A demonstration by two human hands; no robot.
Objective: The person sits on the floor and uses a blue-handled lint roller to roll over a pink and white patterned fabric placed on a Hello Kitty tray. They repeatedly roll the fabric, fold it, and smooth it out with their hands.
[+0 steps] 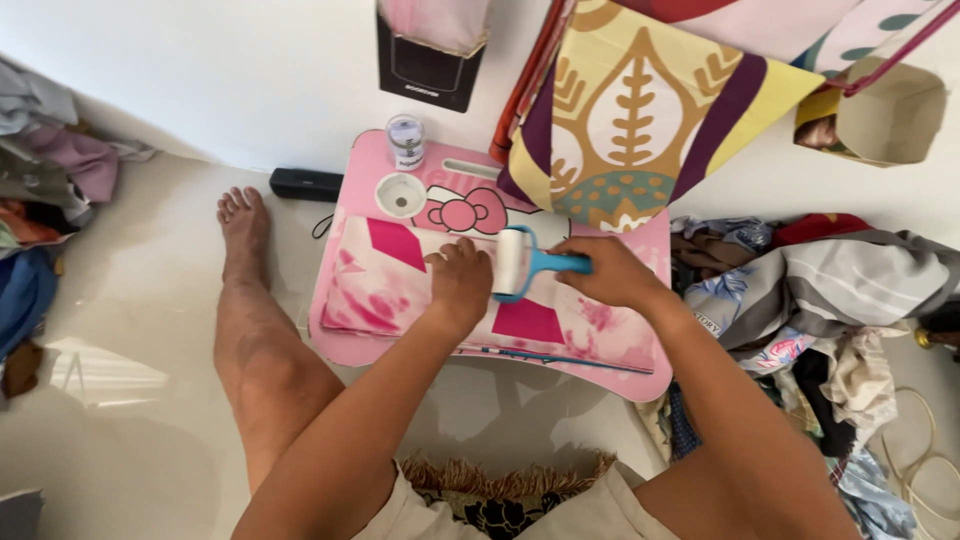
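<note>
A pink lap table (350, 345) stands on the floor between my legs. A pink and white tie-dyed cloth (375, 290) with magenta patches lies spread over it. My left hand (460, 282) presses flat on the middle of the cloth, fingers together. My right hand (610, 272) grips the blue handle of a lint roller (513, 262), whose white roll rests on the cloth just right of my left hand's fingers.
A small jar (405, 141) and a white round cup holder (400, 194) sit at the table's far left corner. A black device (306, 184) lies by the wall. Piles of clothes (800, 290) crowd the right; more clothes (45, 170) lie left. A patterned bag (640, 110) hangs above.
</note>
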